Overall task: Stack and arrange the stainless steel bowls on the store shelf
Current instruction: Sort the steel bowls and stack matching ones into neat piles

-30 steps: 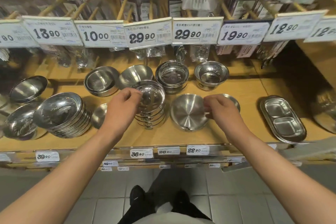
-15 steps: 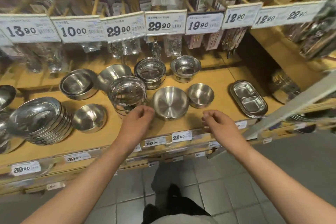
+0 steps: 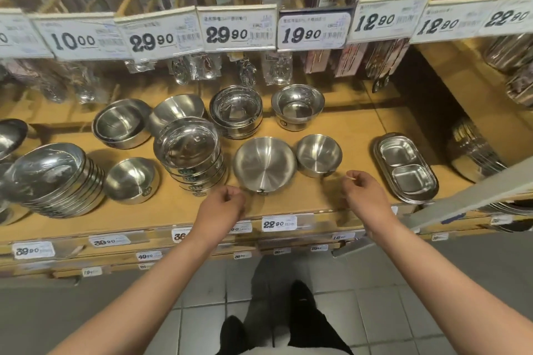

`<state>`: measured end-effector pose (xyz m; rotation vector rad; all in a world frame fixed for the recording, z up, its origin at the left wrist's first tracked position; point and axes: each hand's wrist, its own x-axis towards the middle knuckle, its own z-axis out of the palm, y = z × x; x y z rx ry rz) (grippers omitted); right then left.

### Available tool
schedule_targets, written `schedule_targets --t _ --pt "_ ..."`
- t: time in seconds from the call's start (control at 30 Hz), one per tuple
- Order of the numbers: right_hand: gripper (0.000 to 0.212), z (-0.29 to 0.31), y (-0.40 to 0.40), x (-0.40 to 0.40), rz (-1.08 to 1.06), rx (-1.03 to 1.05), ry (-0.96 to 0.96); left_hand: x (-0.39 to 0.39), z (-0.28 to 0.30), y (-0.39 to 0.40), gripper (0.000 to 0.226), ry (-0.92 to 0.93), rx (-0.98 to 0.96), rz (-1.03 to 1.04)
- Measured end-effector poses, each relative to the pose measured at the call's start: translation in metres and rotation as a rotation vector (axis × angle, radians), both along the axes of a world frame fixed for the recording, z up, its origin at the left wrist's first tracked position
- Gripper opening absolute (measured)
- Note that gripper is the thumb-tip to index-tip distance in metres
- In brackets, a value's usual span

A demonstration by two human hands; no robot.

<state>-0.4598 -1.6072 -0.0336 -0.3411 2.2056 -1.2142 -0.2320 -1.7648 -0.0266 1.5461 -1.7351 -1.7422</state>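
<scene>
**The tall pile could tip over**

I see both hands low over the front of the shelf (image 3: 161,210), and neither one holds a bowl. My left hand (image 3: 222,207) has its fingers loosely curled on nothing, just beside the wide bowl (image 3: 264,164). My right hand (image 3: 364,192) is the same, loosely curled and empty, near the small bowl (image 3: 318,155). So each grip is loose, with nothing in it.

The bowls sit all over the shelf. The tall pile (image 3: 191,158) stands just left of the wide bowl, and it looks a bit crooked. I think a bump from my left hand could push it over, and the bowls would roll off the front edge to the floor.

The wide bowl sits close to that edge too. The steel looks shiny and slippery, so I think a quick grab could make it slide away.

The leaning stack (image 3: 57,179) on the far left is tilted, and a knock could spill it.

The divided tray (image 3: 406,167) sits to the right, apart from the bowls.
</scene>
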Motion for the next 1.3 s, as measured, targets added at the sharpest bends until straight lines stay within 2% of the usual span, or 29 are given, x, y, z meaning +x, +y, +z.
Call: schedule_targets --t 0.1,0.2,0.27,0.4,0.53,0.63,0.77,0.87,1.2,1.3 --pt "0.053 -0.011 -0.011 -0.026 0.006 -0.019 -0.076 -0.017 -0.016 0.002 0.004 -0.033 0.055 0.127" --pt "0.061 -0.019 -0.020 -0.050 0.017 -0.042 -0.128 -0.031 -0.034 0.000 0.021 -0.038 0.105 0.244" --pt "0.063 -0.024 -0.026 -0.064 0.046 -0.062 -0.167 -0.040 -0.042 -0.001 0.021 -0.001 0.161 0.317" --pt "0.024 -0.032 -0.046 -0.082 0.164 -0.078 -0.162 -0.057 -0.049 -0.002 0.014 0.039 0.229 0.450" --pt "0.029 -0.043 -0.057 -0.090 0.179 -0.046 -0.149 -0.066 -0.047 -0.001 0.011 0.059 0.281 0.552" --pt "0.026 -0.047 -0.048 -0.097 0.113 -0.108 -0.241 -0.069 -0.044 -0.002 0.023 0.074 0.308 0.579" --pt "0.019 -0.050 -0.023 -0.105 -0.001 -0.135 -0.251 -0.071 -0.040 -0.002 0.031 0.092 0.326 0.619" --pt "0.023 -0.054 -0.009 -0.104 -0.043 -0.121 -0.263 -0.071 -0.040 0.000 0.033 0.128 0.340 0.636" --pt "0.034 -0.051 -0.009 -0.094 0.132 -0.004 -0.281 -0.064 -0.029 0.006 0.029 0.132 0.342 0.590" --pt "0.023 -0.048 -0.008 -0.093 0.199 0.031 -0.263 -0.060 -0.027 0.009 0.025 0.123 0.348 0.572"
